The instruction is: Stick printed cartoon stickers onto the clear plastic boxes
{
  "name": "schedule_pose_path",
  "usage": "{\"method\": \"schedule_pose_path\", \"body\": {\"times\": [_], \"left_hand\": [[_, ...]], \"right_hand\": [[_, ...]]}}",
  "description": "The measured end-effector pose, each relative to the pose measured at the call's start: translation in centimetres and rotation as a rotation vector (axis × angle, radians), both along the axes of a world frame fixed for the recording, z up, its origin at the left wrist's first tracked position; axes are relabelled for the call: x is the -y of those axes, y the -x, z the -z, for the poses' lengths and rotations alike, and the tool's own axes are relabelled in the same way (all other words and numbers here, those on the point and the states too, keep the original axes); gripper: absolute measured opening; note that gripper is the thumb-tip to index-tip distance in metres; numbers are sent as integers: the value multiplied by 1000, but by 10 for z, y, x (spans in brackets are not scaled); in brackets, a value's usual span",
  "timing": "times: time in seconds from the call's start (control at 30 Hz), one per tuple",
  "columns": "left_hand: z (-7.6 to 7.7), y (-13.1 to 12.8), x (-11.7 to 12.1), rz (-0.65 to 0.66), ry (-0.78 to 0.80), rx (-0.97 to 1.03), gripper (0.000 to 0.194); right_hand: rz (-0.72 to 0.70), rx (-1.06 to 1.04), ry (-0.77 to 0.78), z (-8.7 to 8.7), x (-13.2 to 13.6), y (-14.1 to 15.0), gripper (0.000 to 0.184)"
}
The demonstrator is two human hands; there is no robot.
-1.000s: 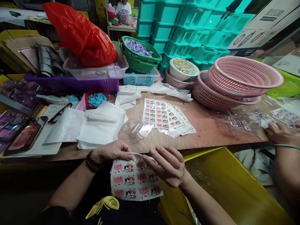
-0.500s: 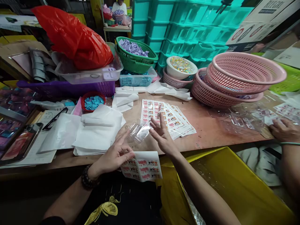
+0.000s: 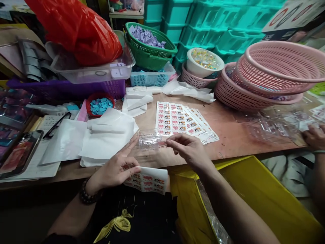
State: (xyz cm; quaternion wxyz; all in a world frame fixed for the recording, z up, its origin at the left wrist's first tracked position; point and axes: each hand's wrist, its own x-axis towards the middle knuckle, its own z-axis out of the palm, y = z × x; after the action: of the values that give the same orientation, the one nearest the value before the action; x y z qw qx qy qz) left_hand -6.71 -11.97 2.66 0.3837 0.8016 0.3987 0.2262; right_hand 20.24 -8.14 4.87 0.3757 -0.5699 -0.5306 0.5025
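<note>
My left hand (image 3: 119,169) grips a curled sheet of stickers (image 3: 149,179) between thumb and fingers, low at the table's edge. Its forefinger stretches forward to the left side of a small clear plastic box (image 3: 149,141). Rows of pink and orange cartoon prints cover the sheet. At the box's right end, my right hand (image 3: 186,147) pinches a small pinkish sticker (image 3: 162,144), partly hidden by the fingertips. Behind the box, more sticker sheets (image 3: 175,117) lie fanned out on the wooden table (image 3: 193,101).
White backing papers (image 3: 109,139) are piled on the left, near a red basket (image 3: 88,105) of blue pieces. Pink baskets (image 3: 276,64), a white bowl (image 3: 205,67) and a green basket (image 3: 152,54) line the back. Another person's hand (image 3: 315,135) rests at the right beside clear plastic boxes (image 3: 271,128).
My right hand has come down from a raised, spread pose to a pinch at the box's right end. My left hand still grips the sheet. The view has shifted a little.
</note>
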Motion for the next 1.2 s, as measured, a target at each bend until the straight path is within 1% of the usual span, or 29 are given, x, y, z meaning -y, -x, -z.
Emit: {"method": "schedule_pose_path", "body": {"times": [0.07,0.1,0.2,0.33,0.57,0.8,1.2], "left_hand": [[0,2,5,2,-20,-43,22],[1,2,7,2,-32,-60,22],[4,4,9,2,-79,-96,20],[4,5,7,26,-128,-126,19],[5,7,3,44,-159,-133,17],[8,6,0,70,-153,-120,20],[9,2,-3,98,-164,-102,18]], "right_hand": [[-102,-20,143,-4,-7,12,38],[-122,-21,189,-5,-10,18,38],[-135,4,246,-2,-20,30,38],[-137,19,252,1,-27,36,37],[-95,103,259,2,-30,37,32],[-83,143,267,2,-31,40,29],[-103,166,238,4,-32,39,22]]}}
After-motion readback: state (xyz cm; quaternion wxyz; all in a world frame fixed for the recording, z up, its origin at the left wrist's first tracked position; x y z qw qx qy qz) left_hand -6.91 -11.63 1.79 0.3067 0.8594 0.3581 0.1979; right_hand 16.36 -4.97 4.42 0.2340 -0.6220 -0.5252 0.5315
